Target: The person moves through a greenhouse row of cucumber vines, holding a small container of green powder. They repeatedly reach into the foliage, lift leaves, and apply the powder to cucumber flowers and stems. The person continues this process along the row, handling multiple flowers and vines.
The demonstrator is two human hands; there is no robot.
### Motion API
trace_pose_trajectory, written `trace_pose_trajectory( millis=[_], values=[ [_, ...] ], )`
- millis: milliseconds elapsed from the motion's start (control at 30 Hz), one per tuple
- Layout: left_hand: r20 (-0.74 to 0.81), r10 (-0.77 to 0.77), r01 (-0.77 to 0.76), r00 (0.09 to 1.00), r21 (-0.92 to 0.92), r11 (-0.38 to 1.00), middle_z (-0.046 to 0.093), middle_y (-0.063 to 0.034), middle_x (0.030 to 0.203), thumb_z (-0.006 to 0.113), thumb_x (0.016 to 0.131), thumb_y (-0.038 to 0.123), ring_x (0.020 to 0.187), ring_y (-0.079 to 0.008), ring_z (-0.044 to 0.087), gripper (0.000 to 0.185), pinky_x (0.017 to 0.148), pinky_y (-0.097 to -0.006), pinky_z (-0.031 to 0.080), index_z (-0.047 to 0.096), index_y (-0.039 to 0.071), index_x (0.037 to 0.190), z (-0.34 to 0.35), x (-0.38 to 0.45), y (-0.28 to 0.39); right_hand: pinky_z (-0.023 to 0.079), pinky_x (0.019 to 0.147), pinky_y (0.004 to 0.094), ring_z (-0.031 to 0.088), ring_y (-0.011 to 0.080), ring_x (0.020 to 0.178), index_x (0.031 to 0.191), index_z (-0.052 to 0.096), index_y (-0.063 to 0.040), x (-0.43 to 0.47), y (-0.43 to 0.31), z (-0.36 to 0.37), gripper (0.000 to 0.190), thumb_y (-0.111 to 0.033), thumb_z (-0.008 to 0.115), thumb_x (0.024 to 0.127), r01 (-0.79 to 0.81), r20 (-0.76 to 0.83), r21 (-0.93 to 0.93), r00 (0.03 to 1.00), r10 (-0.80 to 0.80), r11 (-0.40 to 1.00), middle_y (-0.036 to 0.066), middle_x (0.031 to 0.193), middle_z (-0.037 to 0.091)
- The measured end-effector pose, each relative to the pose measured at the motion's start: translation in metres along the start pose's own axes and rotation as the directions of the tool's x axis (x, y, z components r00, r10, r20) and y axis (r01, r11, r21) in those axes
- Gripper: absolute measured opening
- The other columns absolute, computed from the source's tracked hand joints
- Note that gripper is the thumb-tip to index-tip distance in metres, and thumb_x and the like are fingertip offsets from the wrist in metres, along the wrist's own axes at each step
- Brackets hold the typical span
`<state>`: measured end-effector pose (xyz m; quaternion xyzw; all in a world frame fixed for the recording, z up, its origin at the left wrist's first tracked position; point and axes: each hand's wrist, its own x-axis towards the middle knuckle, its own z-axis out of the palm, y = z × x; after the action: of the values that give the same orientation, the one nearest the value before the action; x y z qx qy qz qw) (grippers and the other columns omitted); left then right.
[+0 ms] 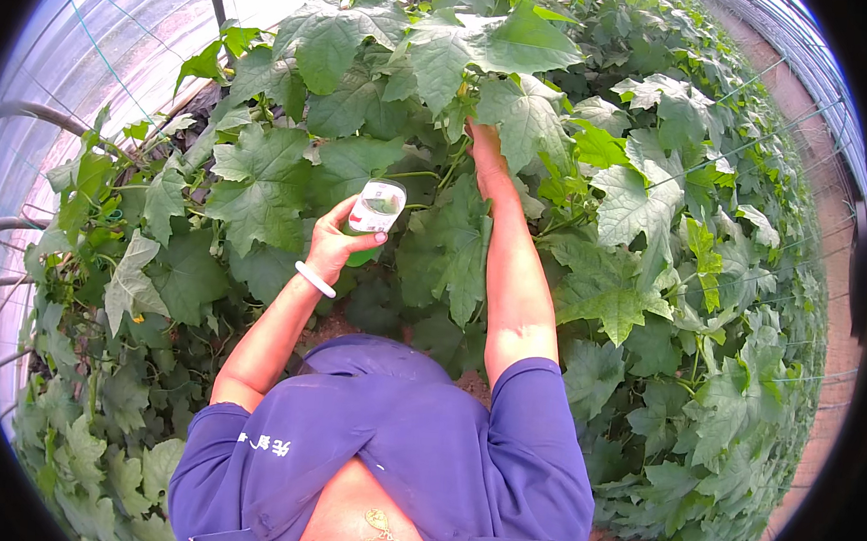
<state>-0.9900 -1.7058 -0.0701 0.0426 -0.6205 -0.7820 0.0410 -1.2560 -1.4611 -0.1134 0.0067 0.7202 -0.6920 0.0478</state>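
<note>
My left hand [335,241], with a white bangle [315,280] at the wrist, holds a small clear plastic cup [383,204] with a printed white-and-red label. Green shows through the cup's opening, and something bright green [362,256] sits just below it. Farther forward, my right hand [482,146] reaches up among the lobed leaves of a climbing vine [524,115]. Leaves hide its fingertips, so whether they grip anything does not show. Close above them is a small yellow spot, perhaps a flower [462,89].
Dense vine foliage [725,399] surrounds me on both sides. Thin green netting strings [731,95] cross the plants at right. Curved poles [41,112] and plastic sheeting [124,32] form the greenhouse wall at left. Bare soil [841,317] runs along the far right.
</note>
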Motion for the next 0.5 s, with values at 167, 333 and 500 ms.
trace_pose_trajectory(
  millis=[167, 333, 500],
  values=[
    [-0.066, -0.02, 0.019, 0.998, -0.028, 0.999, 0.07, -0.0023, 0.123, 0.09, 0.066, -0.003, 0.112, -0.0119, 0.063, 0.075, 0.101, -0.0292, 0.047, 0.062, 0.004, 0.136, -0.021, -0.012, 0.008, 0.041, 0.102, 0.0363, 0.051, 0.0155, 0.122, 0.137, 0.052, -0.011, -0.064, -0.014, 0.04, 0.055, -0.047, 0.061, 0.096, -0.075, 0.201, 0.19, 0.979, 0.036, 0.979, 0.003, 0.134, 0.056],
    [-0.061, -0.015, 0.014, 0.998, -0.018, 1.0, 0.07, -0.0027, 0.122, 0.091, 0.066, -0.003, 0.111, -0.0116, 0.063, 0.078, 0.102, -0.0295, 0.047, 0.061, 0.003, 0.137, -0.02, -0.008, 0.011, 0.045, 0.099, 0.037, 0.057, 0.014, 0.116, 0.131, 0.059, -0.012, -0.066, -0.002, 0.042, 0.042, -0.038, 0.063, 0.098, 0.073, 0.22, 0.234, 0.967, -0.126, 0.97, 0.001, 0.126, 0.062],
    [-0.058, -0.004, 0.002, 0.998, -0.041, 0.999, 0.07, -0.0023, 0.121, 0.091, 0.066, -0.002, 0.111, -0.0107, 0.062, 0.077, 0.1, -0.0286, 0.047, 0.061, 0.004, 0.137, -0.013, -0.007, 0.019, 0.044, 0.101, 0.0376, 0.056, 0.0151, 0.118, 0.135, 0.056, -0.011, -0.066, 0.046, 0.031, 0.042, -0.034, 0.06, 0.099, 0.139, 0.289, 0.132, 0.942, -0.172, 0.982, 0.002, 0.129, 0.061]
  ],
)
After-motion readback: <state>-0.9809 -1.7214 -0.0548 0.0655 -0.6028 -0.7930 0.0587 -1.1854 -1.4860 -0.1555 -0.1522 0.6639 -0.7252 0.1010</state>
